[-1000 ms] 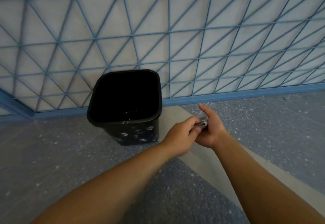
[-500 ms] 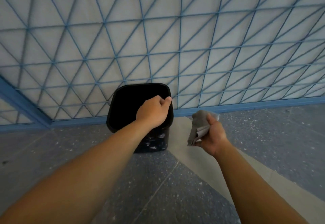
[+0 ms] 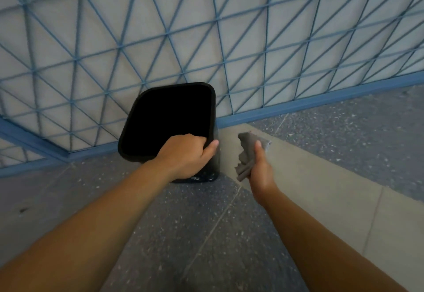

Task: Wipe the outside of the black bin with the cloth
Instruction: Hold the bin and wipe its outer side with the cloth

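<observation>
The black bin [image 3: 137,112] stands on the floor against the wall, tilted a little, its dark inside facing me. My left hand [image 3: 185,154] grips the bin's near right rim, fingers curled inside and thumb on the outer wall. My right hand [image 3: 259,170] holds a crumpled grey cloth [image 3: 246,151] just right of the bin, a small gap apart from its side. Part of the bin's front wall is hidden behind my left hand.
A wall [image 3: 206,27] with a blue lattice of triangles rises right behind the bin, ending in a blue skirting [image 3: 321,103]. The speckled grey floor [image 3: 183,223] has a lighter beige band [image 3: 309,177] running diagonally to the right of the bin.
My left hand left the cloth, reached to the bin and now grips its rim. The right hand keeps the cloth and has come closer to the bin's right side.
</observation>
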Demonstrator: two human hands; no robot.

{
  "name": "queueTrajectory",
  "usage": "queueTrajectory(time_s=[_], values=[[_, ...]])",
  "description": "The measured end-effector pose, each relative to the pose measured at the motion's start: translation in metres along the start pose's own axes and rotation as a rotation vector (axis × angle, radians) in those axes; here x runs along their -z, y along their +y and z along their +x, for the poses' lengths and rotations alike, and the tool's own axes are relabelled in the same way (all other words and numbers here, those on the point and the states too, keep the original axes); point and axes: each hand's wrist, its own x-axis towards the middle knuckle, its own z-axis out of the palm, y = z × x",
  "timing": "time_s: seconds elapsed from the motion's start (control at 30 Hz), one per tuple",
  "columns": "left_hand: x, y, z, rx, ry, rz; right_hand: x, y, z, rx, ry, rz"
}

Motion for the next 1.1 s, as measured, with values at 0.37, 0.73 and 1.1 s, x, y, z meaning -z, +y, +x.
queueTrajectory(time_s=[0.37, 0.73, 1.1], values=[[0.006, 0.001, 0.003, -0.081, -0.115, 0.138, -0.069, 0.017, -0.004, 0.073, -0.335, 0.218], [0.007, 0.009, 0.003, -0.111, -0.125, 0.132, -0.06, -0.007, 0.024, -0.073, -0.3, 0.334], [0.007, 0.009, 0.006, -0.102, -0.094, 0.087, -0.057, -0.003, 0.021, -0.125, -0.303, 0.305]])
